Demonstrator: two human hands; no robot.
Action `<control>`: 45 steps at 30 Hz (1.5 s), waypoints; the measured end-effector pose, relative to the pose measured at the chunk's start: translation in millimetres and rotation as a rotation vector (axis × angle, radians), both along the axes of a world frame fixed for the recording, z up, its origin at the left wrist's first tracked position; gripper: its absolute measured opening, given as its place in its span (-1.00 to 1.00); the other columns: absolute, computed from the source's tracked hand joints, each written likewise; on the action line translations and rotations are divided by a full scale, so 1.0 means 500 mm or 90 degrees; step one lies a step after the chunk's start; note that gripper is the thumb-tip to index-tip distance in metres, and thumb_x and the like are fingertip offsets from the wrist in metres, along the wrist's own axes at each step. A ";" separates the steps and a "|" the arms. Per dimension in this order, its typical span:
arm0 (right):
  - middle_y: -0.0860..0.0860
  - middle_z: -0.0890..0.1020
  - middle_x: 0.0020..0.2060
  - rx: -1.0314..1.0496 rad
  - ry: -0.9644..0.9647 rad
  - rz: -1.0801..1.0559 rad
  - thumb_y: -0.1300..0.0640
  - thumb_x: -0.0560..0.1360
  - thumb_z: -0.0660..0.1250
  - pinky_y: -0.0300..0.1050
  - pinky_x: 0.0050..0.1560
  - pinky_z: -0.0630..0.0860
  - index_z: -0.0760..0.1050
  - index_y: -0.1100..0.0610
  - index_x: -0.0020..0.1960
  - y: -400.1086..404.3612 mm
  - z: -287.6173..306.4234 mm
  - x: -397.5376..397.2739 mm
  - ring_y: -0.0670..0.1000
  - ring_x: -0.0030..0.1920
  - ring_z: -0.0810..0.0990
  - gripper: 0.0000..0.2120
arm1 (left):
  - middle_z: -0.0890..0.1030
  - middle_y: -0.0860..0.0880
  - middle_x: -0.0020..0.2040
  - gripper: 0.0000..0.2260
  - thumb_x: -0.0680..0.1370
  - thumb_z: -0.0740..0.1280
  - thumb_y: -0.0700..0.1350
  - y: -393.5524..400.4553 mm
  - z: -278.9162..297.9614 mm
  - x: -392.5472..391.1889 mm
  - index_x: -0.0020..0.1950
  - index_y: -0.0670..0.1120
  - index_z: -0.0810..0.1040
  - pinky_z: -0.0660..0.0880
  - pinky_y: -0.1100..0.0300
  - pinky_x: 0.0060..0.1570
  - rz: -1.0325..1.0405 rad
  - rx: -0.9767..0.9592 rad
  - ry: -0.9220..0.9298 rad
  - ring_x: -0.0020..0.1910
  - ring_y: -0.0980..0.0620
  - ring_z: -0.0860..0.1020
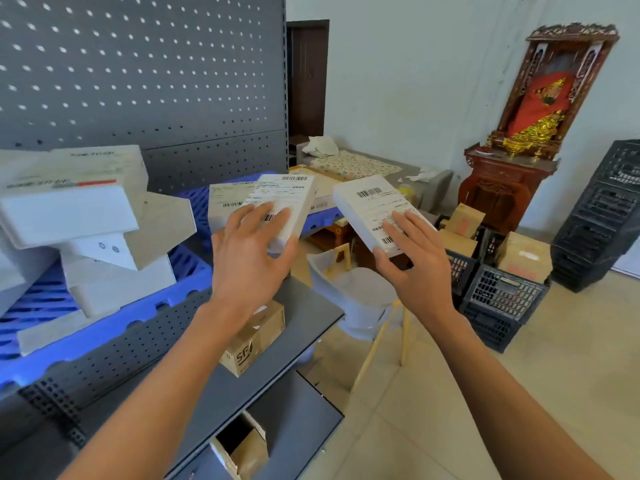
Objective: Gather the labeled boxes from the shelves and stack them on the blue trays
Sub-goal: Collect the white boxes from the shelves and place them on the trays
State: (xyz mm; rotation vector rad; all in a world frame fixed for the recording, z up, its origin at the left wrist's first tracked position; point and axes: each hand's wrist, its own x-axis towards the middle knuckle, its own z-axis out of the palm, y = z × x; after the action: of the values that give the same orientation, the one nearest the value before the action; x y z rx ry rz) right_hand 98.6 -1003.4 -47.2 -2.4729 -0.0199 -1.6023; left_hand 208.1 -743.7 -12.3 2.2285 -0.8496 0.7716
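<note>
My left hand (251, 252) grips a flat white labeled box (287, 199) by its near end, label up, held in the air past the shelf's right end. My right hand (417, 263) holds a second white labeled box (370, 202) the same way, tilted, just to the right. A blue tray (114, 327) lies on the grey shelf at the left and carries a loose pile of white boxes (86, 216). Behind the held boxes another blue tray (201, 206) bears more labeled boxes (225, 199).
A brown cardboard box (254, 337) sits on the grey shelf board (311, 306) under my left wrist; an open carton (239, 445) is on the lower shelf. A white chair (360, 299), black crates (502, 299), a tall crate stack (606, 216) and a wooden altar cabinet (502, 188) stand to the right.
</note>
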 end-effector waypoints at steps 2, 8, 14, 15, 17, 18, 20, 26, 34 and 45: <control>0.12 0.58 0.31 -0.016 -0.005 0.027 0.02 0.52 0.45 0.19 0.37 0.42 0.61 0.21 0.27 -0.022 0.006 0.048 0.14 0.40 0.47 -0.61 | 0.49 -0.03 0.43 -0.55 0.56 0.22 0.16 -0.010 0.005 0.022 0.38 0.02 0.56 0.41 -0.26 0.21 0.030 0.002 -0.003 0.46 -0.12 0.34; 0.08 0.59 0.31 -0.007 0.013 0.151 -0.02 0.51 0.41 0.16 0.37 0.43 0.61 0.18 0.27 -0.071 0.034 0.201 0.09 0.41 0.45 -0.60 | 0.50 -0.05 0.43 -0.53 0.55 0.21 0.18 -0.048 0.012 0.093 0.38 0.01 0.57 0.41 -0.29 0.22 0.140 -0.017 -0.014 0.44 -0.15 0.36; 0.01 0.56 0.35 -0.010 0.068 0.293 -0.05 0.52 0.40 0.21 0.34 0.43 0.59 0.13 0.31 -0.108 0.055 0.340 0.03 0.44 0.42 -0.58 | 0.53 -0.05 0.40 -0.55 0.55 0.23 0.17 -0.075 0.022 0.128 0.35 0.01 0.59 0.43 -0.29 0.20 0.268 -0.033 -0.018 0.42 -0.16 0.39; 0.01 0.56 0.35 -0.018 0.075 0.315 -0.06 0.53 0.38 0.19 0.35 0.43 0.59 0.13 0.31 -0.112 0.057 0.358 0.03 0.44 0.41 -0.58 | 0.54 -0.04 0.39 -0.55 0.55 0.23 0.17 -0.078 0.024 0.130 0.35 0.01 0.59 0.43 -0.29 0.19 0.293 -0.035 -0.014 0.42 -0.15 0.40; 0.01 0.57 0.34 -0.020 0.083 0.364 -0.06 0.54 0.37 0.13 0.38 0.42 0.59 0.13 0.32 -0.118 0.061 0.389 0.02 0.44 0.42 -0.58 | 0.56 -0.04 0.37 -0.55 0.54 0.23 0.18 -0.085 0.024 0.131 0.34 0.01 0.61 0.43 -0.29 0.18 0.337 -0.035 -0.013 0.40 -0.14 0.42; 0.00 0.57 0.33 -0.015 0.089 0.390 -0.06 0.54 0.37 0.12 0.39 0.41 0.59 0.12 0.31 -0.120 0.062 0.401 0.01 0.44 0.42 -0.59 | 0.57 -0.03 0.36 -0.54 0.54 0.21 0.19 -0.089 0.024 0.129 0.33 0.02 0.61 0.43 -0.28 0.17 0.357 -0.033 -0.013 0.39 -0.14 0.43; -0.01 0.58 0.31 -0.010 0.096 0.436 -0.03 0.53 0.40 0.10 0.39 0.42 0.60 0.11 0.30 -0.123 0.062 0.421 0.00 0.42 0.44 -0.61 | 0.57 -0.01 0.36 -0.53 0.53 0.19 0.21 -0.098 0.024 0.126 0.32 0.04 0.62 0.42 -0.27 0.19 0.390 -0.033 -0.007 0.39 -0.13 0.43; -0.02 0.64 0.21 0.017 0.067 0.512 -0.01 0.52 0.39 0.08 0.32 0.46 0.65 0.11 0.21 -0.134 0.062 0.461 -0.01 0.30 0.53 -0.68 | 0.60 0.02 0.32 -0.55 0.53 0.21 0.21 -0.135 0.029 0.118 0.30 0.05 0.63 0.39 -0.25 0.22 0.465 -0.020 -0.009 0.36 -0.10 0.44; 0.00 0.61 0.26 0.044 0.100 0.573 -0.01 0.55 0.33 0.12 0.36 0.42 0.61 0.12 0.25 -0.160 0.051 0.474 -0.02 0.38 0.47 -0.66 | 0.57 0.03 0.34 -0.47 0.52 0.26 0.36 -0.182 0.015 0.117 0.31 0.05 0.61 0.32 -0.17 0.18 0.536 0.059 -0.011 0.38 -0.07 0.40; 0.00 0.44 0.44 -0.024 0.161 0.452 -0.11 0.58 0.27 0.24 0.44 0.23 0.48 0.05 0.39 -0.129 0.052 0.447 0.03 0.50 0.28 -0.56 | 0.46 -0.02 0.45 -0.51 0.57 0.31 0.23 -0.193 0.021 0.102 0.43 0.03 0.48 0.27 -0.31 0.33 0.556 0.135 0.012 0.48 -0.13 0.31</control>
State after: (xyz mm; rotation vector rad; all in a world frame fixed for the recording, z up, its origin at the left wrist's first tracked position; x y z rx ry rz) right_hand 322.3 -1067.9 -21.0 -2.2786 -0.7930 -0.9909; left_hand 259.3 -840.4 -1.7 2.7951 0.1172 1.0648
